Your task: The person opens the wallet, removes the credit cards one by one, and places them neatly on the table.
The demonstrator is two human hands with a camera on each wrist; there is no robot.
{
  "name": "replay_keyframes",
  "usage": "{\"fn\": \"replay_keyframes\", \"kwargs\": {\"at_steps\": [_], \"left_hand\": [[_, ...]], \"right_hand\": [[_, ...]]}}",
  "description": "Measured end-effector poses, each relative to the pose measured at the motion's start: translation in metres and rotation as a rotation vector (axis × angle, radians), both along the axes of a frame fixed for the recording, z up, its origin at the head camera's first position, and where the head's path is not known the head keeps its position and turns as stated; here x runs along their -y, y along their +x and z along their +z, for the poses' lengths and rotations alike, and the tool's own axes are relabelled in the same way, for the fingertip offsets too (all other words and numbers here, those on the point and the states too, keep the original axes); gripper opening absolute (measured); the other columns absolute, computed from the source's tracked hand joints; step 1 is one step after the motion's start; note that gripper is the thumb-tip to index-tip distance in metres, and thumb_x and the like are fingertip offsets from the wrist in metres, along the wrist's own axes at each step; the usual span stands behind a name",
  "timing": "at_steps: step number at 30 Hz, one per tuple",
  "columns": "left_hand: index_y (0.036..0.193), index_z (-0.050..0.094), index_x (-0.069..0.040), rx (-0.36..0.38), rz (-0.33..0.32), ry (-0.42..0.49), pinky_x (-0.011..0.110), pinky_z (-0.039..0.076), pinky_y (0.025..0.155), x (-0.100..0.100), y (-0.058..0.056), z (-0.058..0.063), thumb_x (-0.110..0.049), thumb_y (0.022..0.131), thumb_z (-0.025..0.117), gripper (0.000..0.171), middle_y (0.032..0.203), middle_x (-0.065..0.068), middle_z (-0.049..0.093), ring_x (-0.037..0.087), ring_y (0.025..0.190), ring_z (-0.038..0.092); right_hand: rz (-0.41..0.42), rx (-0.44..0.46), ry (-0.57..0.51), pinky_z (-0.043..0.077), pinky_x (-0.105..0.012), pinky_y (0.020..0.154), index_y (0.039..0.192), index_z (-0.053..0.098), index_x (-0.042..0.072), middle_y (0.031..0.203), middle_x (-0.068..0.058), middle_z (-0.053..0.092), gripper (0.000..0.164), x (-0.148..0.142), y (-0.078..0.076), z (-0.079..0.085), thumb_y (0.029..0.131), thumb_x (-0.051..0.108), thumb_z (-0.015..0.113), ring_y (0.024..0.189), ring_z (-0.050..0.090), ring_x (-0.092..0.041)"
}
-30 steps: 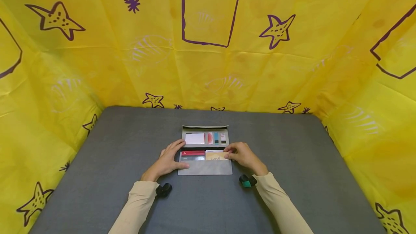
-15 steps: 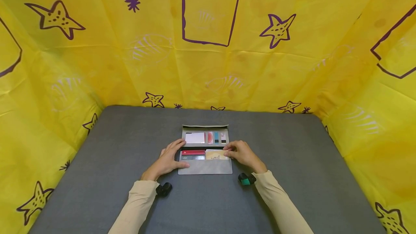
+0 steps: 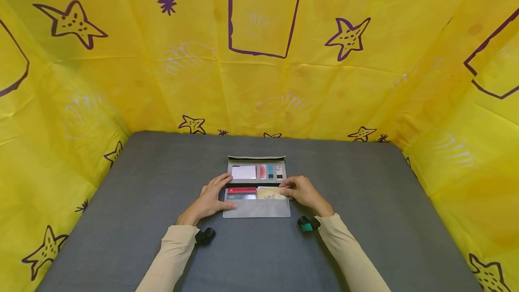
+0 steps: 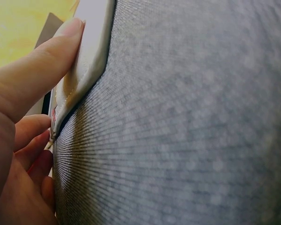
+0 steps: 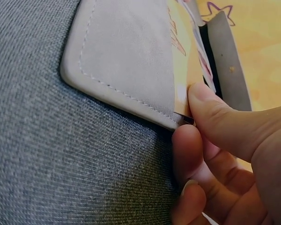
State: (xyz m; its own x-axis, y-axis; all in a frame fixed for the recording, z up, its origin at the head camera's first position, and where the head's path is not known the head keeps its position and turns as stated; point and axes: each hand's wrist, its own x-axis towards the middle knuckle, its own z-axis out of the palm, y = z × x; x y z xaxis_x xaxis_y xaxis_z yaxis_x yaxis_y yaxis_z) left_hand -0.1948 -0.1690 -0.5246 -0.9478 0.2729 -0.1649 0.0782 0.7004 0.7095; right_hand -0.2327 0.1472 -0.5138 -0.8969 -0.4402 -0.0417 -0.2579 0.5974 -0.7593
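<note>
A grey wallet (image 3: 257, 209) lies unfolded on the table, its stitched edge showing in both wrist views. Its lower pocket holds a red and grey card (image 3: 241, 193) at left and a yellow card (image 3: 268, 193) at right. My left hand (image 3: 206, 199) rests on the wallet's left side, thumb (image 4: 61, 44) laid over the front pocket and the other fingers along the edge. At the right end, my right hand (image 3: 305, 194) pinches the yellow card's outer edge; its thumb (image 5: 210, 101) lies on the card. The tip of the index finger is partly hidden behind the card.
The wallet's upper half bears a white card (image 3: 244, 172) and several narrow coloured card ends (image 3: 270, 172) in slots. Its top flap (image 3: 257, 158) stands slightly raised. Grey cloth covers the table (image 3: 170, 161). Yellow printed curtains (image 3: 251, 84) enclose the back and sides.
The right hand has shifted very slightly at the yellow card. The left hand and the wallet stay in place.
</note>
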Motion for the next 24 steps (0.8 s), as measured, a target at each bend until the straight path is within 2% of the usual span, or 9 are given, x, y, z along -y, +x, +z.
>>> {"fn": "replay_keyframes", "kwargs": {"at_steps": [8,20,24], "left_hand": [[0.153,0.037,-0.008,-0.003,-0.002,0.003,0.063,0.018,0.115,-0.0001,0.0,-0.0005,-0.036,0.078,0.083,0.093,0.163,0.011,0.028,0.037,0.15,0.02],[0.153,0.037,-0.008,-0.007,-0.004,0.0,0.063,0.018,0.115,-0.0006,-0.0007,-0.0027,-0.037,0.078,0.084,0.093,0.163,0.01,0.028,0.036,0.15,0.021],[0.153,0.037,-0.007,-0.013,-0.007,-0.004,0.062,0.019,0.114,0.0018,-0.0004,-0.0026,-0.037,0.078,0.083,0.093,0.163,0.011,0.028,0.036,0.15,0.021]], "right_hand": [[0.004,0.018,-0.003,0.048,-0.02,0.058,0.098,0.074,0.001,0.081,-0.006,0.068,0.015,-0.0012,-0.0005,-0.0002,0.089,0.012,0.072,0.063,0.055,-0.008],[-0.067,0.036,-0.024,0.049,-0.02,0.056,0.099,0.073,-0.001,0.079,-0.007,0.068,0.017,-0.0056,0.0019,-0.0045,0.089,0.012,0.072,0.058,0.056,-0.008],[-0.054,0.025,-0.02,0.049,-0.02,0.056,0.099,0.073,0.0,0.079,-0.007,0.068,0.016,-0.0035,0.0011,-0.0043,0.09,0.013,0.071,0.059,0.056,-0.007]]}}
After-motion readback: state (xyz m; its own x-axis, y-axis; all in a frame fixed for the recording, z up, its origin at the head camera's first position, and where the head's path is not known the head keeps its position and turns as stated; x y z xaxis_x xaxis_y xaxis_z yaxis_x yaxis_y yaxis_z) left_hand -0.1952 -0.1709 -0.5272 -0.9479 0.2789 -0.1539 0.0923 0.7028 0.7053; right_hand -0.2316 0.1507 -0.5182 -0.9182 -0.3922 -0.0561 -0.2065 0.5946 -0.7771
